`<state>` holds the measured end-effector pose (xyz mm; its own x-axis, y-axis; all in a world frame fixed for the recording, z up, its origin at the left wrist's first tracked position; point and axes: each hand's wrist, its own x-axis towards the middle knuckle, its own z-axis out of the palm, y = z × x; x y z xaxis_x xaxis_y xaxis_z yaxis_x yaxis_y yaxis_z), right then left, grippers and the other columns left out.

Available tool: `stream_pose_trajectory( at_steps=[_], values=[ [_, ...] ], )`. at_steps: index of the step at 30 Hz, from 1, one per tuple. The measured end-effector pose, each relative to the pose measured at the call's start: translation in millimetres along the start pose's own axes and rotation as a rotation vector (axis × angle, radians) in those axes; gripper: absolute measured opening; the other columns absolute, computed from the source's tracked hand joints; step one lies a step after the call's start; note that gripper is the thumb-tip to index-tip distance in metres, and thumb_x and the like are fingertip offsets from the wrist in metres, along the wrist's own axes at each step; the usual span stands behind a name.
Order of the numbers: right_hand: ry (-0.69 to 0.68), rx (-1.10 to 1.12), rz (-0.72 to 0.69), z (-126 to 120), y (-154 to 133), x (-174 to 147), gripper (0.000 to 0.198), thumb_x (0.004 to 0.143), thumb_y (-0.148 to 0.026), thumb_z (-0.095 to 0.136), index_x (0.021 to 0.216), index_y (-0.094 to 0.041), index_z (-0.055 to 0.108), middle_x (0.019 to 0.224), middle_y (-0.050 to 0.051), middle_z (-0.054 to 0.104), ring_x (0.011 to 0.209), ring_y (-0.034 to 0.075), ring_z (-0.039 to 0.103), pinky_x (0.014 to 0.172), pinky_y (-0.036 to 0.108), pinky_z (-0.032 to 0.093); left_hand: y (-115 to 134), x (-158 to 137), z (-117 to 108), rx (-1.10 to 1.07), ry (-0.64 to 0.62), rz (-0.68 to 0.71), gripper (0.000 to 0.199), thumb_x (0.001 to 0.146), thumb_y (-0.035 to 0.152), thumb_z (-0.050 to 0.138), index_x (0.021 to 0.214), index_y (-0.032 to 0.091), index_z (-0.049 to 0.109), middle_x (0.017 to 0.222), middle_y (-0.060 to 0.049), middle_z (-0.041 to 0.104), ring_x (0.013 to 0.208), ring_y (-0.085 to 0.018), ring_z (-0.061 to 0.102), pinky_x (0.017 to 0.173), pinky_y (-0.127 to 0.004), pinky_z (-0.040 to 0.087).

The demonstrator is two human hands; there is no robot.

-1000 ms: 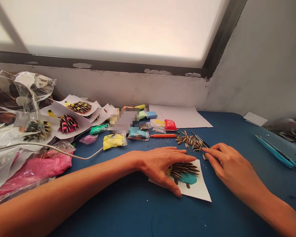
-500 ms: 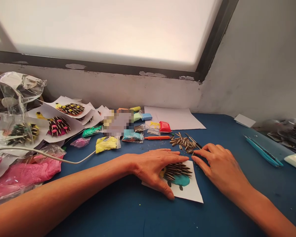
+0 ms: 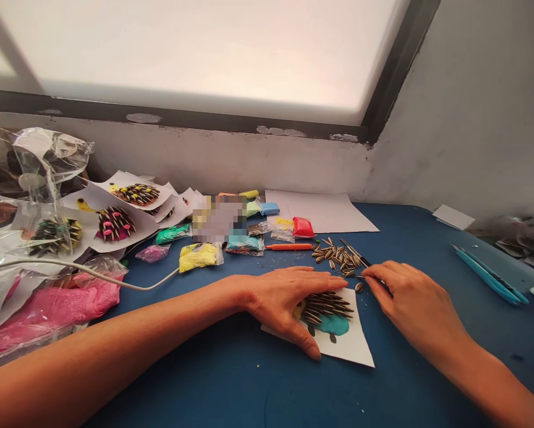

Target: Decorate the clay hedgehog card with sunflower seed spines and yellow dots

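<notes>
Hedgehog card (image 3: 356, 342) partly under left hand (image 3: 284, 302)

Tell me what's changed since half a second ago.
The right hand has drawn slightly right, bringing a loose seed into view beside the white card's far right corner. I can't tell whether it holds anything. The left hand stays spread over the card; the seed pile looks unchanged.
</notes>
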<state>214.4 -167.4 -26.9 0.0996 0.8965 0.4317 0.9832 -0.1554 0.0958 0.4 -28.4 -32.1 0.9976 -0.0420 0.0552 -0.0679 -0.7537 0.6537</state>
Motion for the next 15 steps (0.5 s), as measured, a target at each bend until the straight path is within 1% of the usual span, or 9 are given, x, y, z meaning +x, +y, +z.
stream_pose_trajectory(
  at_steps=[3, 5, 8, 11, 13, 15],
  values=[
    [0.034, 0.022, 0.010, -8.1, -0.2, -3.4, 0.035, 0.093, -0.034, 0.039, 0.085, -0.022, 0.071, 0.082, 0.004, 0.072, 0.071, 0.021, 0.065, 0.059, 0.033, 0.045, 0.3, -0.6, 0.2, 0.000, 0.013, -0.002, 0.106, 0.070, 0.058, 0.075, 0.154, 0.022, 0.021, 0.159, -0.006, 0.026, 0.147, -0.030, 0.019, 0.121, -0.046, 0.012],
    [0.034, 0.053, 0.045, -16.0, -0.3, -7.7, 0.033, 0.091, -0.037, 0.042, 0.085, -0.025, 0.072, 0.081, 0.002, 0.073, 0.066, 0.020, 0.066, 0.055, 0.032, 0.045, 0.4, -0.7, 0.1, 0.002, 0.008, -0.013, 0.106, 0.070, 0.059, 0.075, 0.154, 0.022, 0.021, 0.158, -0.006, 0.027, 0.147, -0.031, 0.019, 0.121, -0.047, 0.013],
    [-0.063, 0.134, 0.122, -24.9, 0.8, -16.0, 0.029, 0.085, -0.040, 0.047, 0.078, -0.030, 0.073, 0.069, -0.001, 0.072, 0.053, 0.019, 0.064, 0.047, 0.030, 0.045, 0.0, 0.1, -0.1, 0.007, -0.002, -0.001, 0.104, 0.070, 0.060, 0.074, 0.153, 0.021, 0.024, 0.158, -0.008, 0.028, 0.148, -0.029, 0.018, 0.121, -0.045, 0.013],
    [-0.178, 0.186, 0.135, -25.2, 3.1, -22.3, 0.026, 0.080, -0.041, 0.051, 0.070, -0.032, 0.073, 0.064, -0.001, 0.072, 0.050, 0.019, 0.064, 0.043, 0.029, 0.046, -0.9, 0.8, -0.1, 0.015, -0.002, 0.016, 0.103, 0.071, 0.059, 0.074, 0.152, 0.018, 0.026, 0.157, -0.008, 0.029, 0.148, -0.027, 0.018, 0.121, -0.044, 0.011],
    [-0.207, 0.188, 0.120, -22.1, 4.9, -24.4, 0.026, 0.080, -0.043, 0.051, 0.068, -0.033, 0.072, 0.065, -0.001, 0.072, 0.050, 0.020, 0.064, 0.042, 0.029, 0.046, -1.4, 0.9, 0.0, 0.017, -0.002, 0.025, 0.102, 0.072, 0.059, 0.074, 0.152, 0.017, 0.026, 0.157, -0.008, 0.030, 0.148, -0.027, 0.018, 0.122, -0.043, 0.010],
    [-0.205, 0.181, 0.103, -19.2, 6.6, -25.5, 0.028, 0.082, -0.045, 0.050, 0.069, -0.033, 0.072, 0.064, -0.001, 0.072, 0.050, 0.020, 0.065, 0.041, 0.029, 0.046, -1.3, 0.8, -0.1, 0.016, -0.006, 0.034, 0.102, 0.072, 0.059, 0.073, 0.152, 0.017, 0.025, 0.157, -0.008, 0.029, 0.148, -0.026, 0.018, 0.122, -0.042, 0.010]
  ],
)
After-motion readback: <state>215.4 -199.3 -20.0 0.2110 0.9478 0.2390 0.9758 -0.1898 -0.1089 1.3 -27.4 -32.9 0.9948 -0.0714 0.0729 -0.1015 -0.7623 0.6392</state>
